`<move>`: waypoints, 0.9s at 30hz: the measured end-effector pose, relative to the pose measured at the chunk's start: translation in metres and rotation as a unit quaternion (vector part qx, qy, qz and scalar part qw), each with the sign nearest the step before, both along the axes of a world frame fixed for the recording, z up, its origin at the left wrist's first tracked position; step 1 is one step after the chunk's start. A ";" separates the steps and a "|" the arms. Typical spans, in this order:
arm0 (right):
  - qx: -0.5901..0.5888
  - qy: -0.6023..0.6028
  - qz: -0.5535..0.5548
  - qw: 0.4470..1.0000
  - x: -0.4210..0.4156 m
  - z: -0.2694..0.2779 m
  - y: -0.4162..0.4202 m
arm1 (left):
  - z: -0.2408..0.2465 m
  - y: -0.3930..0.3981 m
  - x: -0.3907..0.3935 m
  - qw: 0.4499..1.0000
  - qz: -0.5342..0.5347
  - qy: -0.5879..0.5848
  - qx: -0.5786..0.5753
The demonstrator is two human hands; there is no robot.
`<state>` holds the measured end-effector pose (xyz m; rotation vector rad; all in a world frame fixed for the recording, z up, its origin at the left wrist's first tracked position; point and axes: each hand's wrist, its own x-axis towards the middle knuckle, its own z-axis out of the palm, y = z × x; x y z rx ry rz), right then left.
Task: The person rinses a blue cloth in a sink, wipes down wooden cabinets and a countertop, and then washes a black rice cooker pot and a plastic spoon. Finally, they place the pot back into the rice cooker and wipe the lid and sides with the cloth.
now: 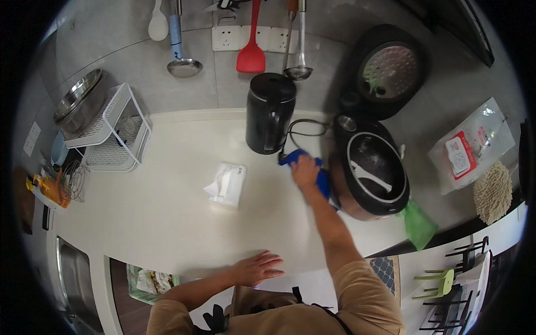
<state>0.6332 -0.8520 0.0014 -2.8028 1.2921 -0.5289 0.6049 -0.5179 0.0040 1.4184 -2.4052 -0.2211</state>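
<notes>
My right hand presses a blue cloth onto the white countertop, between an electric kettle and a rice cooker. Black and lidded, the kettle stands just beyond the hand, with a dark cord behind it. The rice cooker has its lid raised; a white rice paddle lies in the pot. At the counter's front edge my left hand rests with fingers apart, holding nothing. A pack of tissues lies left of the kettle, one tissue sticking out.
A white two-tier rack bearing metal bowls stands at the left, above a sink. A red spatula and other utensils hang on the wall. A green bag hangs by the cooker. A plastic package is at the right.
</notes>
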 end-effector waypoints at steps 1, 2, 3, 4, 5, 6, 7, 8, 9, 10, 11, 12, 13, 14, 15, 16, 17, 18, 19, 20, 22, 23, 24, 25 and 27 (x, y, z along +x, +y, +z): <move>0.005 -0.001 0.014 1.000 0.005 -0.002 -0.014 | 0.002 0.003 0.001 1.000 0.000 0.001 0.010; 0.017 -0.016 0.050 0.998 0.002 -0.005 -0.022 | 0.005 0.003 0.003 1.000 0.005 0.004 0.020; -0.044 -0.072 0.072 0.994 -0.005 -0.007 -0.013 | 0.008 0.005 0.004 0.999 0.013 0.011 0.032; -0.087 -0.098 0.072 0.989 -0.019 -0.013 -0.004 | 0.005 0.004 0.003 0.998 0.004 0.047 0.035; -0.113 -0.111 0.063 0.985 -0.029 -0.013 0.017 | 0.001 0.005 0.003 0.999 0.005 0.047 0.026; -0.088 -0.094 0.041 0.991 -0.040 -0.010 0.041 | -0.003 0.004 0.001 0.999 0.003 0.047 0.015; -0.101 -0.075 0.069 0.990 -0.057 -0.015 0.060 | -0.005 0.003 0.001 0.999 -0.005 0.042 0.001; -0.089 -0.078 0.123 0.985 -0.071 -0.013 0.083 | -0.006 0.003 0.001 0.998 -0.009 0.058 0.008; -0.064 -0.071 0.186 0.978 -0.086 -0.012 0.105 | -0.007 0.002 0.001 0.998 -0.011 0.060 0.019; -0.027 -0.070 0.246 0.966 -0.097 -0.002 0.129 | -0.008 0.000 0.000 0.997 -0.015 0.064 0.030; -0.006 -0.050 0.278 0.959 -0.101 0.001 0.148 | -0.006 0.001 -0.003 0.996 -0.017 0.070 0.044; 0.031 -0.035 0.312 0.949 -0.105 0.006 0.166 | 0.001 0.002 -0.002 0.995 0.003 0.096 -0.033; 0.042 -0.053 0.358 0.931 -0.105 0.007 0.177 | -0.006 0.007 -0.002 0.991 0.028 0.124 -0.034; 0.064 -0.043 0.394 0.916 -0.104 0.009 0.183 | -0.021 0.014 0.000 0.986 0.053 0.152 -0.036; 0.082 -0.036 0.427 0.900 -0.100 0.013 0.183 | -0.015 0.020 0.006 0.981 0.074 0.176 -0.039; 0.071 -0.018 0.460 0.885 -0.098 0.014 0.174 | -0.006 0.027 0.005 0.970 0.115 0.207 -0.058; 0.059 0.000 0.492 0.868 -0.095 0.013 0.158 | -0.003 0.024 0.013 0.965 0.174 0.158 -0.115; 0.053 0.017 0.525 0.849 -0.092 0.009 0.146 | 0.000 0.025 0.018 0.952 0.235 0.109 -0.164; 0.072 -0.011 0.511 0.856 -0.084 0.007 0.131 | 0.012 0.019 0.023 0.916 0.328 0.152 -0.172; 0.092 -0.035 0.487 0.868 -0.078 0.001 0.109 | 0.028 0.006 0.033 0.871 0.413 0.192 -0.185; 0.010 -0.117 0.325 0.939 -0.083 0.003 0.089 | 0.068 -0.014 0.046 0.785 0.558 0.145 -0.227; -0.042 -0.127 0.228 0.964 -0.089 -0.008 0.086 | 0.072 -0.024 0.055 0.746 0.609 0.146 -0.226; -0.020 -0.104 0.208 0.972 -0.099 -0.010 0.096 | 0.069 -0.032 0.063 0.703 0.659 0.150 -0.223; -0.001 -0.077 0.187 0.979 -0.110 -0.009 0.109 | 0.063 -0.040 0.070 0.693 0.675 0.142 -0.210; -0.074 -0.074 0.234 0.967 -0.136 -0.022 0.147 | 0.047 -0.058 0.084 0.678 0.701 0.131 -0.181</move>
